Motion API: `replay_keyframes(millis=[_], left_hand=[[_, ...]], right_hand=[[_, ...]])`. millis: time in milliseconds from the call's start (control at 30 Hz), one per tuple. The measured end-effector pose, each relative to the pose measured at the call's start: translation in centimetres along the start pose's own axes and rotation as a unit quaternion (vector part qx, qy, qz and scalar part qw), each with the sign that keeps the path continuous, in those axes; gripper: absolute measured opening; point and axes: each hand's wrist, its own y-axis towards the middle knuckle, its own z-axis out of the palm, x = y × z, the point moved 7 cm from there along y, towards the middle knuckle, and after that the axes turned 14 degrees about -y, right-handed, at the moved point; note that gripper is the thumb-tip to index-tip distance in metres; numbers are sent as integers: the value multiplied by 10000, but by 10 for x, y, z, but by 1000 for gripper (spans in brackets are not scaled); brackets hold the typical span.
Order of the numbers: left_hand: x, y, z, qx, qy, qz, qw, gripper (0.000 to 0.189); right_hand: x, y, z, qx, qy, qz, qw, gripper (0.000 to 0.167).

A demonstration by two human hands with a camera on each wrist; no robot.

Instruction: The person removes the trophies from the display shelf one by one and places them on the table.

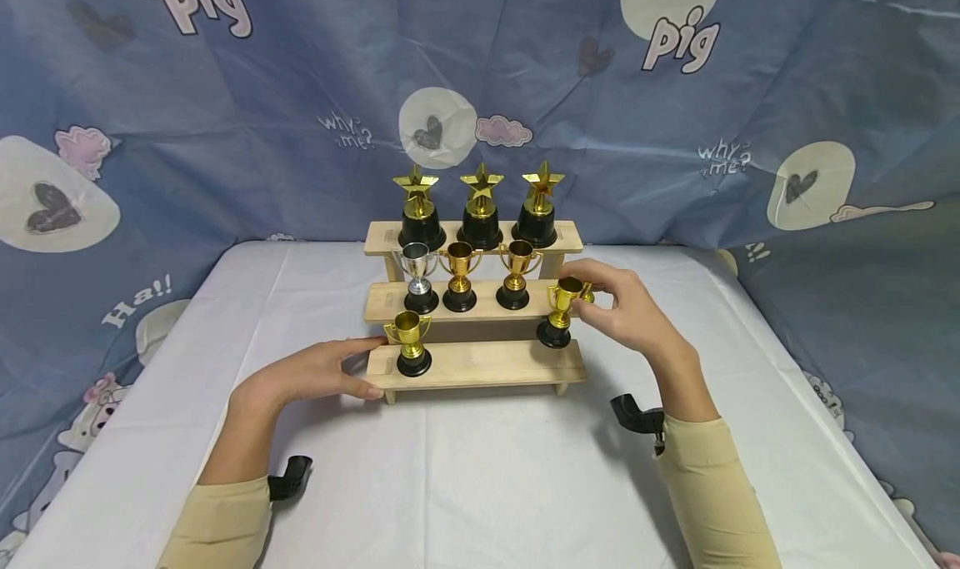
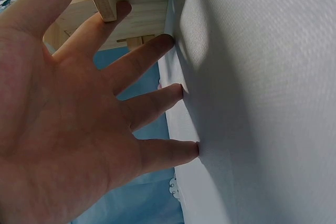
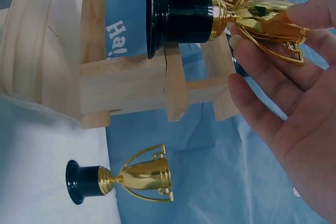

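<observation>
My right hand [image 1: 626,311] pinches a small gold trophy cup [image 1: 560,306] by its bowl, between thumb and fingers. In the right wrist view its black base hangs a little off the lowest step of a wooden three-step display stand [image 1: 487,367]. My left hand [image 1: 307,373] touches the left end of that step, its fingers straight and spread; fingertips meet the tablecloth in the left wrist view. On the lowest step's left side stands another gold trophy cup [image 1: 410,344]. A further gold trophy cup [image 3: 144,176] is on the table beside the stand's right end, mostly hidden in the head view.
Along the middle step stand a silver cup [image 1: 419,277] and two bronze-gold cups [image 1: 460,277]. Star trophies [image 1: 481,207] with black bases line the top step. A white cloth [image 1: 480,486] covers the table; a blue printed curtain [image 1: 300,77] hangs behind.
</observation>
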Motion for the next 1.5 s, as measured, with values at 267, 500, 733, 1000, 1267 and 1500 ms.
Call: replay_keyframes(millis=[267,500,733,1000,1267,1500], left_hand=[[-1,0,-1,-39,67,3,10000,91],[-4,-1,-3,-33,114,-8,9999,91],[-4,-1,-2,-27,76,-31,10000,90],[2,-2,2,-30,4,-116,9999,90],[0,-1,0,-58,92,-66,9999,91],[-2,-1,-1,-40,74,10,10000,90]], right_hand=[[-2,0,-7,-85,-99,-8,9999,38],[-5,-1,-12,-5,-103,25,9999,36],[-13,-4,-16,9,-148,164,9998,37],[-20,-6,-18,86,-203,267,9994,36],[-31,-10,-26,-56,-125,494,9987,37],[-42,-13,-31,-180,-97,698,9973,38]])
